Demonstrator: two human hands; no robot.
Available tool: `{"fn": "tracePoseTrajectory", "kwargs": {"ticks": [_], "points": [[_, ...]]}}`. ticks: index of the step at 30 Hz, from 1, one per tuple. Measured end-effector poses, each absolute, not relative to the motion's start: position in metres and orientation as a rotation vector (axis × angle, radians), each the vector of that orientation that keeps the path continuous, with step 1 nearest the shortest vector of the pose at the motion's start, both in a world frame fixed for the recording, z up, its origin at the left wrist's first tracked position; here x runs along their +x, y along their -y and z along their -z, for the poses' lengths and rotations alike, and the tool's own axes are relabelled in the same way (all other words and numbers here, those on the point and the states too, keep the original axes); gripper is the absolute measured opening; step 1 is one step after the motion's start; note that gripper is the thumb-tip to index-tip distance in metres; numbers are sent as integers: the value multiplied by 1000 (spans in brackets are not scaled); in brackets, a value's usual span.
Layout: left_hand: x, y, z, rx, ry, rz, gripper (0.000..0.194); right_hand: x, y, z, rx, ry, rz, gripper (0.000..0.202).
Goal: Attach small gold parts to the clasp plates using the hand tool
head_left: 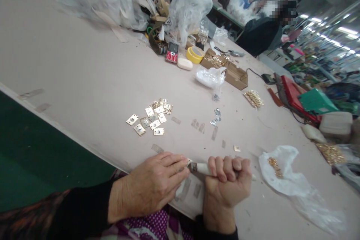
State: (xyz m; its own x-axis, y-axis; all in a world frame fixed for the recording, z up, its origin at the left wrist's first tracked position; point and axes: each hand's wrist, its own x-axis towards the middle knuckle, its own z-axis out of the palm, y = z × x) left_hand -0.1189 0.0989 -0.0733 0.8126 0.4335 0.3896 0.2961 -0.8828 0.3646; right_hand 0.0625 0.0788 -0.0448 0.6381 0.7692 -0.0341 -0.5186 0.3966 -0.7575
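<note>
My right hand (229, 178) is wrapped round a white-handled tool (203, 168), whose exact kind I cannot make out. Its dark tip points left and meets a small metal plate (189, 162) at the fingertips of my left hand (153, 183). The left fingers are pressed together and hold that plate down near the table edge; most of it is hidden under them. Beyond my left hand lies a loose group of similar gold-coloured plates (154, 124), some overlapping. A single small plate (236, 148) lies beyond my right hand.
Small metal rings (216, 116) lie mid-table. A white plastic bag (292, 174) with gold pieces is at right. Farther back are a cardboard box (236, 75), yellow tape (195, 55), a red phone (172, 52) and plastic bags (188, 7). A person (261, 32) sits beyond.
</note>
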Motion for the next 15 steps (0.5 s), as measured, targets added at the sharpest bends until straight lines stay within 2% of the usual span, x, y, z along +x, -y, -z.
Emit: {"fn": "tracePoseTrajectory", "kwargs": {"ticks": [6,15], "points": [[-119,-99,74,2715,-565,-675,33,65,-80,43,-846,376,-826,37],[-119,-101,75,2672,-537,-770,32,25,-68,37,-1100,1038,-667,29]]}}
